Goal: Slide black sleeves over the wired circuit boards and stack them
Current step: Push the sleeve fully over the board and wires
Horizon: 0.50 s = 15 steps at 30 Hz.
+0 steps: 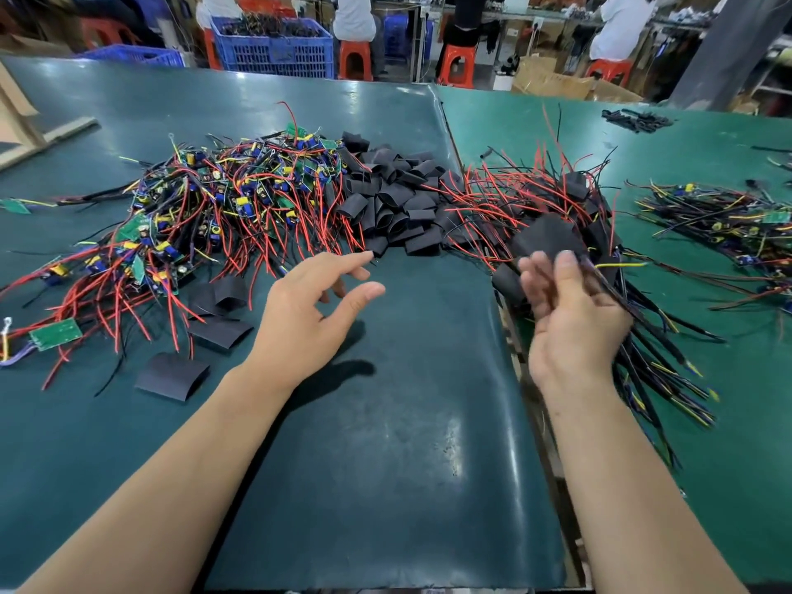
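A tangled pile of bare wired circuit boards (223, 199) with red, black and yellow leads lies at the left of the green table. Beside it sits a heap of black sleeves (394, 199). To the right is the stack of sleeved boards (557, 195), wires fanning out. My left hand (308, 310) hovers over the mat with fingers spread, its fingertips close to the front edge of the sleeve heap, holding nothing. My right hand (570, 319) is raised palm-up at the near edge of the stack; a blurred sleeved board (544, 235) lies just beyond its relaxed fingers.
Loose sleeves (173, 375) lie flat at the near left. A second wired pile (720, 220) is at the far right. A raised seam (450, 135) splits the two table mats. Blue crates (274, 49), red stools and seated people are behind the table.
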Motion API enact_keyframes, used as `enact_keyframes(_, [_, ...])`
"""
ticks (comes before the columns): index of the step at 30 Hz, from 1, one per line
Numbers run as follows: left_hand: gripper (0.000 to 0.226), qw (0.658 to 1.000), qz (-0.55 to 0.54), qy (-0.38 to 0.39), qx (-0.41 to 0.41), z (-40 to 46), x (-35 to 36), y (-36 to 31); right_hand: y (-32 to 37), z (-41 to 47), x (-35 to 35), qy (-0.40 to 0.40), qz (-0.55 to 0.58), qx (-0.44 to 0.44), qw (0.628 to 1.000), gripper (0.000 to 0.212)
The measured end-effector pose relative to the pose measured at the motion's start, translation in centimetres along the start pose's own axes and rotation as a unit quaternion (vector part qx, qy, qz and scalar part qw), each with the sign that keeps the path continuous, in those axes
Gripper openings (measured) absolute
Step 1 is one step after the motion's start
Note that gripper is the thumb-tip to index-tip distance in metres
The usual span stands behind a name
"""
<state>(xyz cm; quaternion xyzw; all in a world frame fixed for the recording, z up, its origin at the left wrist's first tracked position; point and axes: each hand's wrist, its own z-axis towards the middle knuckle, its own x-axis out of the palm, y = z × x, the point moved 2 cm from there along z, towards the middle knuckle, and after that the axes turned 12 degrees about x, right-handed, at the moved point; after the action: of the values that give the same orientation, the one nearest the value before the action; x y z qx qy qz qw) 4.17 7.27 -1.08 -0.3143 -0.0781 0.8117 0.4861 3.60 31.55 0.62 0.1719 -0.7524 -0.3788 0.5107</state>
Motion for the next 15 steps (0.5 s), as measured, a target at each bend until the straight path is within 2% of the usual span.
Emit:
enact_keyframes(3, [0.035, 1.000, -0.004, 0.000, -0.003, 0.0, 0.1, 0.0, 0.5, 0.6, -0.6, 0.006, 0.058, 0.073, 0.996, 0.018])
enact_keyframes(7, [0.030, 1.000, 0.007, -0.015, -0.021, -0.1, -0.1, 0.3, 0.0, 0.2, -0.5, 0.051, -0.013, 0.130, 0.990, 0.038])
enact_keyframes(9, [0.027, 0.999, 0.036, -0.014, -0.023, -0.2, -0.1, 0.3, -0.5, -0.2, -0.3, 0.051, -0.079, 0.120, 0.988, 0.039])
enact_keyframes(12, [0.021, 0.993, 0.112, -0.005, -0.028, -0.2, -0.3, 0.8, -1.2, -0.6, 0.1, 0.043, -0.191, 0.054, 0.979, 0.038])
enact_keyframes(15, [0.027, 0.973, 0.220, 0.011, -0.061, -0.1, -1.1, 2.0, -2.3, -1.1, 0.4, 0.069, -0.294, -0.002, 0.953, 0.039])
